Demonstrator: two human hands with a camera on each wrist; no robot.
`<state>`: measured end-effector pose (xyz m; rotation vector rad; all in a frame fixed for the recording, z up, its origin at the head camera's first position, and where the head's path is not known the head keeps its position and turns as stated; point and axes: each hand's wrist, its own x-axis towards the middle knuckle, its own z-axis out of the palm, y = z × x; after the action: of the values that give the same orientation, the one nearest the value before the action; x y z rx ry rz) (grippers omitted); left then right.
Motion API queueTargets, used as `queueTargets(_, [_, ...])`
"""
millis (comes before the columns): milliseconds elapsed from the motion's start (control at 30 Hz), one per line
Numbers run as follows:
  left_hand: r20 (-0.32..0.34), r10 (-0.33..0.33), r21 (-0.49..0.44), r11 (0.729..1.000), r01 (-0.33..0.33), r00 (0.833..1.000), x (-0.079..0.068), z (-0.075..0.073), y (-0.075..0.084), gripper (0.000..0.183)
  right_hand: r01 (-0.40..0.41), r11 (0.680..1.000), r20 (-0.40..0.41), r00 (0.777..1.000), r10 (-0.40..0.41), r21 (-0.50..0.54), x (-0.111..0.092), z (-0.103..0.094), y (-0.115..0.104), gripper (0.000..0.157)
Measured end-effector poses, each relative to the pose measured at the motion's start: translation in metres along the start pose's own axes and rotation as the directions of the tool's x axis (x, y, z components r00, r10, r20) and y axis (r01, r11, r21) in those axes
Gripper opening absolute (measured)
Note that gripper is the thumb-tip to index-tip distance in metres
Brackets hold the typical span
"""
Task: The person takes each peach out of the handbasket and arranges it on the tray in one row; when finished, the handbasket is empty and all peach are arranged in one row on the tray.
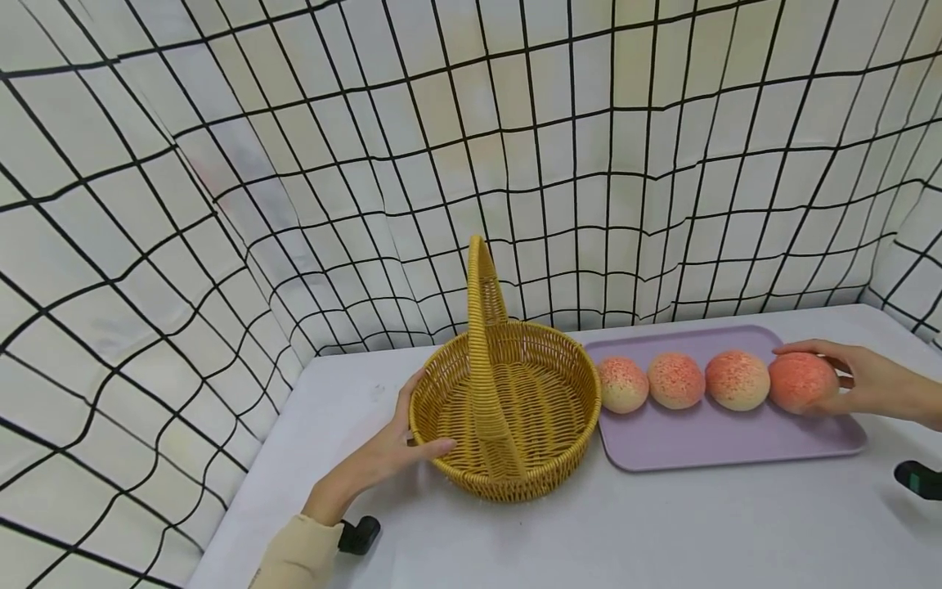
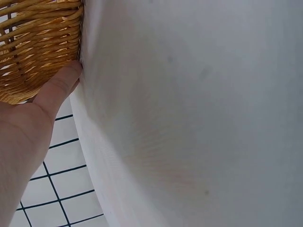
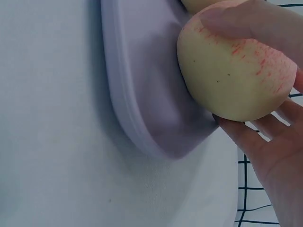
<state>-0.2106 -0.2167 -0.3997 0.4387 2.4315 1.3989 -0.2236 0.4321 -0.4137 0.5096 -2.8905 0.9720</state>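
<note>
A golden woven basket (image 1: 548, 474) with a tall arched handle stands on the white table, nothing inside it. My left hand (image 1: 390, 450) holds its left side, thumb over the rim and fingers along the outer wall. In the left wrist view, fingers (image 2: 61, 85) lie against the weave low by the table. At the right end of a lilac tray (image 1: 706, 446), my right hand (image 1: 861, 380) grips a pink-red peach (image 1: 800, 383), thumb on the near side and fingers behind. The right wrist view shows this peach's (image 3: 227, 75) pale yellow underside over the tray.
Three more peaches sit in a row on the tray: one by the basket (image 1: 622, 384), a middle one (image 1: 676, 381) and a larger one (image 1: 738, 380). Black netting (image 1: 574, 172) over white cloth walls the table's back and sides. Black wrist devices (image 1: 359, 536) show beside both arms.
</note>
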Motion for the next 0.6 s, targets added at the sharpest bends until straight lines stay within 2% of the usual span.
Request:
queueTargets(233, [-0.003, -0.003, -0.004, 1.000, 0.003, 1.000, 0.001, -0.001, 0.000, 0.117, -0.043, 0.999, -0.025, 0.999, 0.042, -0.033, 0.002, 0.002, -0.002, 0.080])
queueTargets(400, [0.000, 0.006, -0.001, 1.000, -0.006, 1.000, 0.001, -0.001, 0.001, 0.117, -0.020, 0.994, -0.076, 0.997, 0.012, -0.105, 0.003, 0.003, -0.006, 0.081])
queueTargets(600, [0.002, 0.006, -0.006, 1.000, -0.005, 1.000, 0.002, 0.000, -0.001, 0.117, 0.024, 0.991, -0.079, 0.996, -0.035, -0.134, 0.002, 0.010, -0.010, 0.085])
